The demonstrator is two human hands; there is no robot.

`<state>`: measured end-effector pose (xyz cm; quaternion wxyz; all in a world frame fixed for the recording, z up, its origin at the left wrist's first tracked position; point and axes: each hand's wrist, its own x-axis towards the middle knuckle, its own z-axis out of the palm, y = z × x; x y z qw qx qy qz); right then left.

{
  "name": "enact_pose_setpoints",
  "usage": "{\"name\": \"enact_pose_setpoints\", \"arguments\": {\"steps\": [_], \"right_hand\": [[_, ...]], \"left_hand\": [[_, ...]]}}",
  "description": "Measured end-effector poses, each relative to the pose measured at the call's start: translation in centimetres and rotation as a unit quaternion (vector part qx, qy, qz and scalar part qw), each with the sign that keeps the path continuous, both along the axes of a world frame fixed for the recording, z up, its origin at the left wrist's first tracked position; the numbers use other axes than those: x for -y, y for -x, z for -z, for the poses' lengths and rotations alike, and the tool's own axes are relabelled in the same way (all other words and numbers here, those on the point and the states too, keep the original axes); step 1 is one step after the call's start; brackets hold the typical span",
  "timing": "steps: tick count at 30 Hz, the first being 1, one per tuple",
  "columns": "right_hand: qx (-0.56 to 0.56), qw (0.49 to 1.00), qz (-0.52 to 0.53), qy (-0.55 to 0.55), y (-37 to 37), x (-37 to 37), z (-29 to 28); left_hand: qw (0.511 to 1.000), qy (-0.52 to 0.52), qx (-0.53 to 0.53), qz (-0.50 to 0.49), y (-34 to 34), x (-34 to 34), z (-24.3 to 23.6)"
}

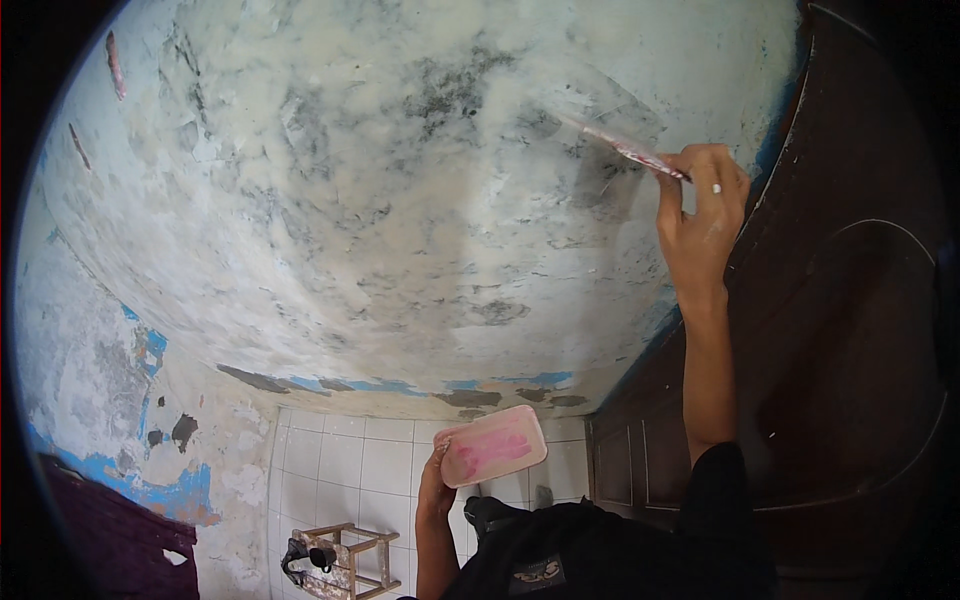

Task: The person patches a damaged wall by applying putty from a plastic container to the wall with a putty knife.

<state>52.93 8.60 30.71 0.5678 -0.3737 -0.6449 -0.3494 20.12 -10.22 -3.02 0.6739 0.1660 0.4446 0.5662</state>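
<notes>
Tool (637, 153) between right fingers (708, 162)

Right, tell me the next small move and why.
Probably sweep the flat tool left across the dark patch on the wall: the right hand holds it with its tip pointing toward that patch, which stands out from the paler surface around it. The left hand holds the pink-smeared tray below.

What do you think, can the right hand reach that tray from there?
Probably yes, if the right hand comes down: the left hand holds out the tray, open side showing, and nothing visible stands between.
</notes>
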Motion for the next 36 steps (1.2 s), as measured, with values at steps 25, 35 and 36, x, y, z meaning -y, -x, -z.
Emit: {"name": "enact_pose_setpoints", "arguments": {"steps": [25,35,36], "right_hand": [[0.014,0.988,-0.017,0.15,-0.4,-4.7,31.0],[-0.028,0.991,-0.052,0.12,1.0,-1.7,27.7],[-0.015,0.995,-0.044,0.086,1.6,-2.3,26.3]], "left_hand": [[0.999,0.019,-0.024,0.038,-2.5,-0.8,-1.0],[0.998,0.004,-0.017,0.055,-3.2,-2.0,-1.9],[0.998,0.007,-0.019,0.058,-3.2,-2.0,-1.6]]}}
